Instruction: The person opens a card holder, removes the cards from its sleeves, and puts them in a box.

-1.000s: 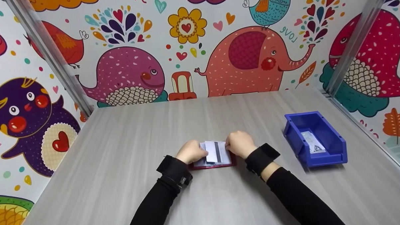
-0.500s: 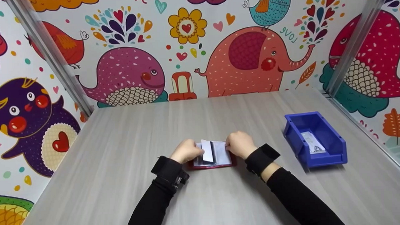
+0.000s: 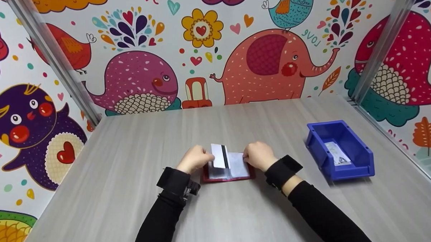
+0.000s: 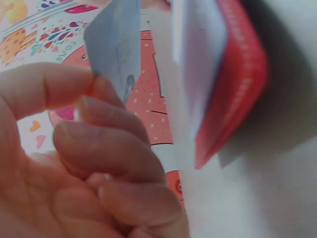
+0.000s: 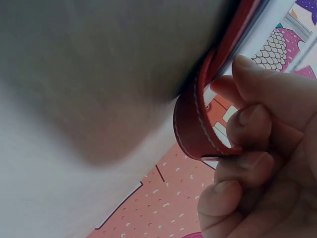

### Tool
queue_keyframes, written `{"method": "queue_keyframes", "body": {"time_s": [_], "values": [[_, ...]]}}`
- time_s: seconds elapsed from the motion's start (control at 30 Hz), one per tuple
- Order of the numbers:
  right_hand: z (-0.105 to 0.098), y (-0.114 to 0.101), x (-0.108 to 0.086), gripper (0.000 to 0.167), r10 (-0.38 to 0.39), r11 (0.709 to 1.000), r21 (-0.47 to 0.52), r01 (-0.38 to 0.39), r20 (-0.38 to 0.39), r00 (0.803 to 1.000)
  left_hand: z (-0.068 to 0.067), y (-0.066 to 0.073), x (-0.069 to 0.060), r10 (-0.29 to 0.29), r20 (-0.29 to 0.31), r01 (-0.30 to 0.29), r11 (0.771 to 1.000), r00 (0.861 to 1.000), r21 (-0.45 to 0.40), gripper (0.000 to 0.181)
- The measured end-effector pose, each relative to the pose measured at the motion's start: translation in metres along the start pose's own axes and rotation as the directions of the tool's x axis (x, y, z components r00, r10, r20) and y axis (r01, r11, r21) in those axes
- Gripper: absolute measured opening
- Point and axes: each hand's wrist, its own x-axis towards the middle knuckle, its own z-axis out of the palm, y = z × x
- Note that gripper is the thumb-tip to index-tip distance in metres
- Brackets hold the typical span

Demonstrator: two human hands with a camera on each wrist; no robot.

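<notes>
A white card with a dark stripe (image 3: 218, 156) is pinched between the thumb and index finger of my left hand (image 3: 195, 159). It stands tilted above the left half of a red card holder (image 3: 240, 166), which lies open on the table with clear plastic sleeves showing. The left wrist view shows the card (image 4: 115, 47) apart from the holder's red stitched cover (image 4: 242, 84). My right hand (image 3: 260, 156) grips the holder's right edge. In the right wrist view, a red strap (image 5: 190, 126) curves out from the holder to the curled fingers of that hand.
A blue plastic bin (image 3: 351, 171) stands on the right of the table, with a printed card or paper (image 3: 337, 153) lying inside. Walls with cartoon animals (image 3: 264, 69) and metal posts (image 3: 55, 62) border the grey table (image 3: 148, 137).
My left hand has drawn the striped card up and leftward, away from the holder's sleeves, tilting it upright. My right hand has stayed on the holder's edge.
</notes>
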Motion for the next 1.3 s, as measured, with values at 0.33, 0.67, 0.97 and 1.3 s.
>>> {"method": "queue_keyframes", "body": {"time_s": [0.33,0.67,0.97,1.3], "values": [[-0.002,0.004,-0.003,0.005,-0.005,1.000,0.030,0.005,0.007,1.000,-0.008,0.007,-0.004,0.050,0.002,-0.049,0.989,0.999,-0.137,0.032],[-0.009,0.014,-0.006,0.006,-0.007,0.996,0.094,0.007,-0.006,1.000,-0.010,0.012,-0.006,0.095,0.010,-0.092,0.981,0.995,-0.172,0.031],[-0.035,0.009,-0.006,0.014,0.039,0.975,0.220,-0.027,-0.052,0.998,-0.004,0.015,-0.005,0.145,0.008,-0.141,0.972,0.989,-0.186,0.023],[-0.045,-0.010,-0.007,0.024,0.044,0.957,0.287,-0.036,-0.021,0.999,0.005,0.021,-0.007,0.178,0.009,-0.172,0.965,0.984,-0.198,0.017]]}}
